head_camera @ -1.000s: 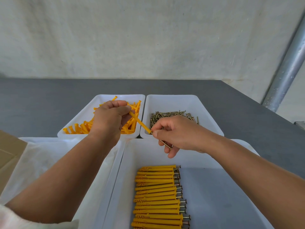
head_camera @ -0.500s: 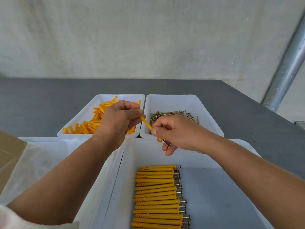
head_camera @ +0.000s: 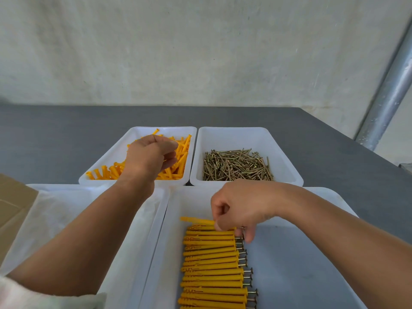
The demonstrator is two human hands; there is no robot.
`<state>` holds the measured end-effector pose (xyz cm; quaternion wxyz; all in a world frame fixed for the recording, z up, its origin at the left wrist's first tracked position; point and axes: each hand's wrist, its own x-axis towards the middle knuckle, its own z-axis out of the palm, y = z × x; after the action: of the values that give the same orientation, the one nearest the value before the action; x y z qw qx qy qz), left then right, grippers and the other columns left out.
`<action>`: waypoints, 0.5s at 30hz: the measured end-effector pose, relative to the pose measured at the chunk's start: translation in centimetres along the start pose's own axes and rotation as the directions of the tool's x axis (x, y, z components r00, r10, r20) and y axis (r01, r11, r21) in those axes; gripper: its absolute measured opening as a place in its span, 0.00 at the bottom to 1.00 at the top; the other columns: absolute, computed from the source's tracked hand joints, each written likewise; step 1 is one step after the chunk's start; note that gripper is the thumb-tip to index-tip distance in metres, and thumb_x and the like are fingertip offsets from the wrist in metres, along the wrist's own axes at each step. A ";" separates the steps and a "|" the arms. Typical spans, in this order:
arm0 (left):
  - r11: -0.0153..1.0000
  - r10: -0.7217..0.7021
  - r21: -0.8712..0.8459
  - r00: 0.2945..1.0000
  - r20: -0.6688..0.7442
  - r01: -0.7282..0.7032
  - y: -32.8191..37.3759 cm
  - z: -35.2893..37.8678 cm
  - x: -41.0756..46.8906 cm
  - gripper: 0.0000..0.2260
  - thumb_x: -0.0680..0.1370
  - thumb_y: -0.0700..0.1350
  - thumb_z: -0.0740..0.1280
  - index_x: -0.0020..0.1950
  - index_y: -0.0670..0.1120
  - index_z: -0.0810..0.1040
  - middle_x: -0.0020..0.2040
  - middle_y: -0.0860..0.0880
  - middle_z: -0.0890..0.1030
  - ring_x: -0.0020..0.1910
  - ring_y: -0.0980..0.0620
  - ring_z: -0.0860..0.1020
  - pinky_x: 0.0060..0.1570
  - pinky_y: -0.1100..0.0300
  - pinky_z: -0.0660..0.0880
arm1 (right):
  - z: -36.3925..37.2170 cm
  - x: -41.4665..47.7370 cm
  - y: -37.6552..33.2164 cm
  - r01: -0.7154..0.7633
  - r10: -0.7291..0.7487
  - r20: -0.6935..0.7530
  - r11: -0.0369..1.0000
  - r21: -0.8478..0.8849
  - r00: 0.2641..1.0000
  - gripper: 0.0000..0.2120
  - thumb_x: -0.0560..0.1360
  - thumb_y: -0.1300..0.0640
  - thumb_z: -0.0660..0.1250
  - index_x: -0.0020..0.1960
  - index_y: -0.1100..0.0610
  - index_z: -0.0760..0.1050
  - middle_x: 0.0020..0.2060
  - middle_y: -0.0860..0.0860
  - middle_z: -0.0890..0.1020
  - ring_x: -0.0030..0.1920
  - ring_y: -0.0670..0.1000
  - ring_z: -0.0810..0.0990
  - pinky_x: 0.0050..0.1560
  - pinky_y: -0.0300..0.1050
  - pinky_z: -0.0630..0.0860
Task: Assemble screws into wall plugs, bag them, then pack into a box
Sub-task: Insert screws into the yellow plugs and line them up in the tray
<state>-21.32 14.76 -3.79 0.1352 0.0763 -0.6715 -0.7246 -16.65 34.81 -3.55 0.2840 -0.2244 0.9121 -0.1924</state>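
My right hand [head_camera: 243, 206] pinches a yellow wall plug with a screw in it [head_camera: 196, 221] and holds it at the far end of the row of assembled plugs [head_camera: 211, 275] in the near white tray [head_camera: 301, 264]. Over the far left tray [head_camera: 138, 130], my left hand [head_camera: 149, 157] hovers with curled fingers just above the loose yellow plugs [head_camera: 104, 172]; whether it holds one is hidden. A pile of brass screws [head_camera: 236, 166] lies in the far right tray [head_camera: 234, 133].
A near left tray [head_camera: 124, 230] holds clear plastic bags [head_camera: 55, 215]. A cardboard box [head_camera: 13, 208] sticks in at the left edge. The trays stand on a grey table [head_camera: 55, 141] against a pale wall, with a metal pipe [head_camera: 388, 92] at the right.
My hands have separated. The right hand carried the assembled plug down to the row in the near tray; the left hand went back over the loose plugs.
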 end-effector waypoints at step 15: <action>0.378 0.282 0.912 0.958 0.052 -0.161 -2.4 -1.5 0.7 0.09 0.72 0.49 0.69 0.52 0.51 0.80 0.54 0.46 0.74 0.53 0.45 0.74 0.45 0.56 0.67 | 2.7 1.8 0.0 -0.069 0.094 0.056 0.936 -0.344 0.994 0.10 0.76 0.49 0.69 0.50 0.56 0.77 0.44 0.54 0.81 0.31 0.52 0.82 0.33 0.40 0.76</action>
<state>-21.82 13.31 -6.28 0.2048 0.0872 -0.9511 -0.2140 -16.31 33.28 -6.37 0.2812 -0.2389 0.9294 -0.0112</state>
